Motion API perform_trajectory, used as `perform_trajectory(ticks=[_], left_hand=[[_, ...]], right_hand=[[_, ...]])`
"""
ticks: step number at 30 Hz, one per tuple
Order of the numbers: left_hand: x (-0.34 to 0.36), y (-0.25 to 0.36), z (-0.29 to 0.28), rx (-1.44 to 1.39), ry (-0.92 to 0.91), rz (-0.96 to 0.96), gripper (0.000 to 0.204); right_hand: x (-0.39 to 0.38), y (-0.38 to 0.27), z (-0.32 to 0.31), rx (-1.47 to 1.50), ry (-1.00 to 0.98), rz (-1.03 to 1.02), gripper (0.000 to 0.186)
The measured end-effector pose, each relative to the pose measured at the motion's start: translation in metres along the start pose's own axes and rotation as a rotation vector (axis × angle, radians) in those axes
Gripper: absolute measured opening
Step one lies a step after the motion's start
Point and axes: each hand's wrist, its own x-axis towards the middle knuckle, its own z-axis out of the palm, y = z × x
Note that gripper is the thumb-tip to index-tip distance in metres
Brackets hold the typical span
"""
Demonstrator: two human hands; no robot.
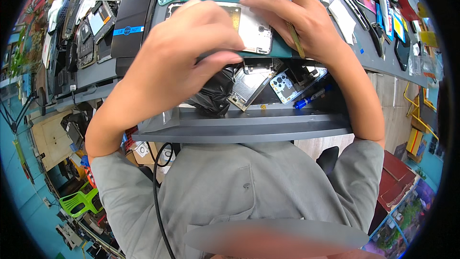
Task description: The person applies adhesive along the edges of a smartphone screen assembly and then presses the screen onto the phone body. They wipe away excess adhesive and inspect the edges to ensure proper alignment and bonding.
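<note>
An opened phone body (258, 32), silver-white with a dark rim, lies on a green mat (279, 48) at the bench's near edge. Over its left part curls my left hand (191, 43), blurred, with thumb and index tips at the phone's near edge, slightly apart. Whether anything is between them I cannot tell. My right hand (299, 17) reaches over the phone's right side, its index finger and thumb at the far edge. A slim brass-coloured tool (294, 38) lies tucked in this hand, pointing down toward me.
Below the bench edge an open drawer (249, 132) holds a black plastic bag (213, 93), phone parts (285, 86) and a blue marker (306, 100). A black box (132, 19) and disassembled phones (100, 21) sit left; hand tools (357, 7) lie right. A black cable (157, 196) hangs near me.
</note>
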Motion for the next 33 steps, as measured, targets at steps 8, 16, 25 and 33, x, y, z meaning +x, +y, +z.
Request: perform_trajectory(ticks=[8,16,25,33], left_hand=[[0.009,-0.008,0.029,-0.056,0.053,-0.036,0.019],[0.013,-0.006,0.027,-0.066,0.034,-0.046,0.017],[0.018,-0.009,0.023,-0.089,-0.015,-0.044,0.014],[0.016,-0.011,0.021,-0.074,-0.026,-0.014,0.016]], right_hand=[[-0.002,0.006,0.003,0.017,0.023,-0.074,0.034],[0.000,0.005,0.003,0.006,0.038,-0.106,0.032],[0.002,0.005,0.000,0.007,0.023,-0.118,0.031],[0.005,-0.003,-0.004,0.010,-0.011,-0.076,0.030]])
